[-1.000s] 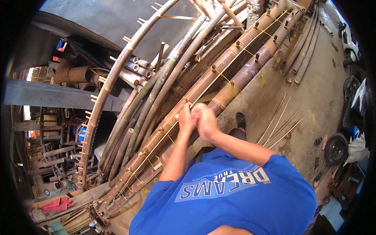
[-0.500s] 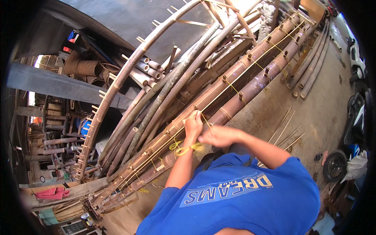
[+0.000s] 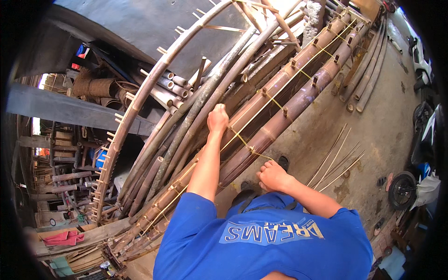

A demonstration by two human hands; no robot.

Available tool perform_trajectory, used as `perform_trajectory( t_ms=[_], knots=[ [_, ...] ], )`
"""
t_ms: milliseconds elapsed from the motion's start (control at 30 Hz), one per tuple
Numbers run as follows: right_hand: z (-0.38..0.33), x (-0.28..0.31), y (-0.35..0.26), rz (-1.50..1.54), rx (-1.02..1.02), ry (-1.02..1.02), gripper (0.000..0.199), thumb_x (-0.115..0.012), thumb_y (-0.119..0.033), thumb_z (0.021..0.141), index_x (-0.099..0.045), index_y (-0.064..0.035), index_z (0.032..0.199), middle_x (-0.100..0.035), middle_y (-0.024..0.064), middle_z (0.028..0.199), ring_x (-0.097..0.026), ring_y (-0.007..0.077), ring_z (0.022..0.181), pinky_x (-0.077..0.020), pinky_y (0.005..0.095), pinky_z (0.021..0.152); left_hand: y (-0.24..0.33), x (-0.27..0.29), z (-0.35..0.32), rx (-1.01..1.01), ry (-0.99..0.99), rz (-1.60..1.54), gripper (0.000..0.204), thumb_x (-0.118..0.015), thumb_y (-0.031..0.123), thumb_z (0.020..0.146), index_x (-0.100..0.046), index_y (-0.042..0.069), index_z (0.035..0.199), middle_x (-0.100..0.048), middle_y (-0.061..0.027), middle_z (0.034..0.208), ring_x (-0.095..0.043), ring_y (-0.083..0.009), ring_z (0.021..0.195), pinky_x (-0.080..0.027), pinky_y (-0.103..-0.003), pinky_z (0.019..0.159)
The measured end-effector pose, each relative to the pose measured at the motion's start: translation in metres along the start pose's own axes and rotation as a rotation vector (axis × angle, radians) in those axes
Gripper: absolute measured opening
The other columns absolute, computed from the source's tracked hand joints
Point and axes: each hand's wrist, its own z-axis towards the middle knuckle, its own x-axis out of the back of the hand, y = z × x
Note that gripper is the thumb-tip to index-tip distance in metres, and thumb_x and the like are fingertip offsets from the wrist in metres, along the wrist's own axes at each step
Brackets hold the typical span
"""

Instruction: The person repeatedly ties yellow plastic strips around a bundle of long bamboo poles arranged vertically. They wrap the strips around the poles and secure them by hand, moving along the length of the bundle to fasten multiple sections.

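Note:
Two long brown bamboo poles lie side by side, the farther pole and the nearer pole, both set with short pegs. A thin yellow cord crosses between them and wraps a peg on each. Its end runs from the near peg to my right hand, which is closed on it beside the near pole. My left hand is a fist just beyond the far pole, close to where the cord reaches that pole's peg. What its fingers hold is hidden. Similar cord crossings continue along the poles toward the upper right.
A curved, pegged bamboo rail arches at the left, with stacked bamboo tubes and long poles behind. Thin sticks lie on the concrete floor to the right. A small wheel and parked motorbikes line the right edge.
My hands were close together over the poles, and have moved apart. The left went up to the far pole, the right down and rightward, and the cord now stretches between poles and right hand.

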Motion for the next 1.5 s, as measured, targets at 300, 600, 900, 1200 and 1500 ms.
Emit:
perform_trajectory(
  t_ms=[300,600,900,1200,1500],
  knots=[
    [0.057,-0.097,-0.110,2.117,-0.581,-0.171,0.039,-0.051,-0.036,0.098,-0.054,-0.0141,0.130,-0.064,0.0078,0.114,-0.059,0.0153,0.105,-0.0471,0.0347,0.092,-0.053,0.151,-0.118,0.023,-0.139,0.057,0.039,-0.052,0.030,0.096,-0.060,-0.002,0.118,-0.065,-0.0264,0.108,-0.062,-0.0415,0.105,-0.048,-0.048,0.090],
    [0.119,-0.061,-0.203,1.948,-0.687,0.984,0.027,-0.042,-0.031,0.105,-0.059,-0.0100,0.098,-0.056,-0.0002,0.097,-0.051,0.0103,0.085,-0.0408,0.0261,0.085,-0.085,0.132,-0.207,0.018,-0.189,-0.030,0.028,-0.063,0.031,0.089,-0.058,0.012,0.109,-0.069,-0.0189,0.094,-0.066,-0.0409,0.089,-0.049,-0.051,0.077],
    [0.186,-0.013,-0.225,1.143,0.033,0.425,0.053,-0.035,-0.053,0.098,-0.062,-0.0075,0.094,-0.057,0.0138,0.104,-0.050,0.0278,0.102,-0.0275,0.0541,0.093,-0.083,0.121,-0.203,0.047,-0.238,-0.040,0.035,-0.061,0.028,0.090,-0.054,0.007,0.117,-0.067,-0.0160,0.093,-0.065,-0.0306,0.087,-0.050,-0.045,0.077],
    [0.265,0.000,-0.083,0.257,-0.310,-0.204,0.072,-0.040,-0.068,0.092,-0.071,-0.0060,0.112,-0.064,0.0238,0.117,-0.055,0.0359,0.119,-0.0267,0.0551,0.109,-0.071,0.129,-0.200,0.176,-0.177,-0.088,0.037,-0.044,0.038,0.098,-0.066,0.014,0.115,-0.068,-0.0219,0.101,-0.063,-0.0432,0.098,-0.047,-0.052,0.086],
    [0.079,-0.077,-0.118,0.645,0.269,0.125,0.041,-0.055,-0.025,0.092,-0.056,0.0017,0.061,-0.054,0.0248,0.062,-0.057,0.0422,0.064,-0.0461,0.0495,0.066,-0.076,0.129,-0.204,0.078,-0.075,-0.277,0.030,-0.049,0.028,0.099,-0.066,0.004,0.099,-0.068,-0.0143,0.086,-0.066,-0.0269,0.086,-0.050,-0.039,0.077]
  ],
)
